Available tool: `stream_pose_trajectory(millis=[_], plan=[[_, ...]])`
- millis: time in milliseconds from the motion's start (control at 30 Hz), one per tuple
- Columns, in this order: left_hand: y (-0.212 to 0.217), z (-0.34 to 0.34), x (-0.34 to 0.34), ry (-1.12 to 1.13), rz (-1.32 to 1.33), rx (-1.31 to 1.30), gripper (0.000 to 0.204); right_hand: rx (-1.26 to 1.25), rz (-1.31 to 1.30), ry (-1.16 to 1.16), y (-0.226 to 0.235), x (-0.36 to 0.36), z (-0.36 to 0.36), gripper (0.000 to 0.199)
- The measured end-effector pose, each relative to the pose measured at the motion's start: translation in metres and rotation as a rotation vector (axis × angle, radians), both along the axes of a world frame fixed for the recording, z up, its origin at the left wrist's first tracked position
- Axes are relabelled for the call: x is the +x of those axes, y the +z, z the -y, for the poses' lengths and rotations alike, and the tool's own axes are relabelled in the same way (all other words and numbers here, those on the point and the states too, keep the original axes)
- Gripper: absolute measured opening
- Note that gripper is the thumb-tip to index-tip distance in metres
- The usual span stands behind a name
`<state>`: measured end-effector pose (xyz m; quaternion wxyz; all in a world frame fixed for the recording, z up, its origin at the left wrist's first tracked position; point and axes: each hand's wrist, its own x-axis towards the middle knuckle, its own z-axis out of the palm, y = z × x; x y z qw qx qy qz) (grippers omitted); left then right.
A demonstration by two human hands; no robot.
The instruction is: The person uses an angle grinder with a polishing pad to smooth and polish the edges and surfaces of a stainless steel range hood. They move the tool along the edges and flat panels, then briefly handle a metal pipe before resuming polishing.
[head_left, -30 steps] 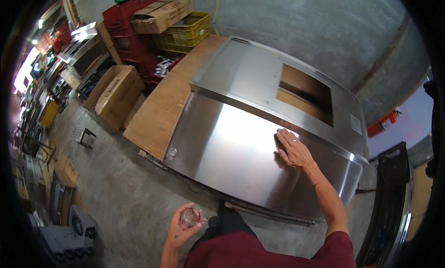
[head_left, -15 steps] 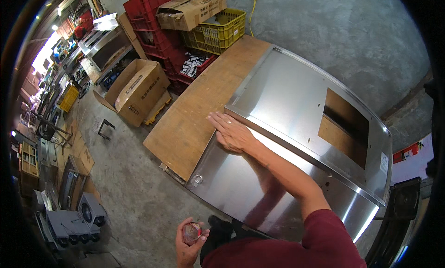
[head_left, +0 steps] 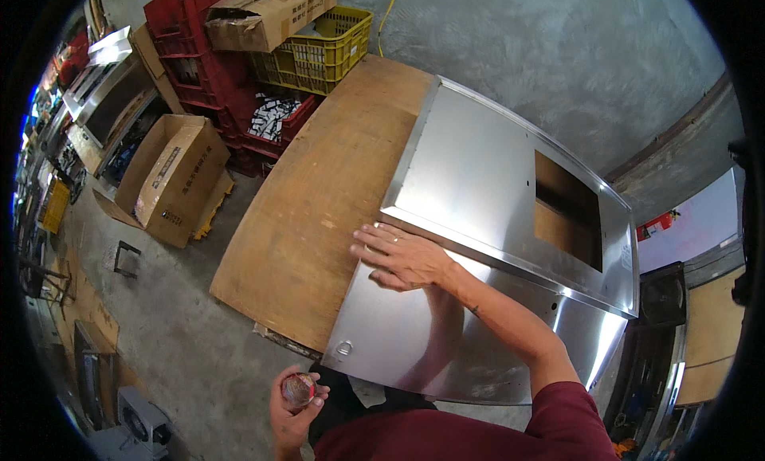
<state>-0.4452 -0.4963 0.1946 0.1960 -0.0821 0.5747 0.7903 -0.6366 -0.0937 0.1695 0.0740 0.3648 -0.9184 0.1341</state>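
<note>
My right hand [head_left: 402, 258] lies palm down with fingers stretched out on the lower face of a shiny sheet-metal panel [head_left: 478, 325]. Its fingertips reach over the panel's left edge onto the wooden tabletop [head_left: 311, 198]. Just beyond the hand runs the raised lip of the panel's upper section [head_left: 470, 166], which has a rectangular cutout [head_left: 567, 210]. Low in the view, off the table's near edge, my left hand [head_left: 288, 409] is closed round a small round reddish-brown object [head_left: 299, 390] with a red patch; its exact kind I cannot make out.
Red crates [head_left: 191, 62], a yellow crate [head_left: 319, 54] and a flat cardboard box [head_left: 271, 15] are stacked at the back left. An open carton [head_left: 183, 178] stands on the floor beside a small black stand [head_left: 126, 258]. A grey wall [head_left: 542, 54] rises behind the table.
The view has swung right, so the crates and table sit farther left. My right hand's fingers are more spread and slightly nearer me along the panel. My left hand keeps its hold.
</note>
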Motion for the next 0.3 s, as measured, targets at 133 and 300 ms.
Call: stream_pose_trajectory(millis=[133, 300], plan=[[0.015, 0.035, -0.064, -0.056, 0.035, -0.017, 0.072, 0.027, 0.140, -0.114, -0.013, -0.059, 0.077, 0.058], [0.006, 0.079, -0.119, -0.071, -0.055, 0.051, 0.074, -0.085, 0.627, -0.125, 0.004, -0.117, 0.145, 0.056]])
